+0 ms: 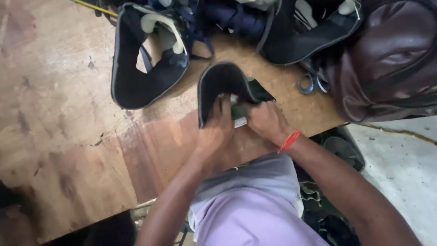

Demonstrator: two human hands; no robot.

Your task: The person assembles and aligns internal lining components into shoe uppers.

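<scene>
A curved black padded strap (221,82), arched like a horseshoe with a grey-piped rim, lies near the tabletop's (59,118) near edge. The left hand (216,127) presses flat on its inner side, fingers tucked into the fold. The right hand (266,120), with a red wristband (288,141), pinches the strap's dark green end. Bags (391,59) crowd the far right corner.

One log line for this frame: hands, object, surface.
left hand: pressing black padded piece | right hand: gripping its green edge | surface: wooden table
</scene>
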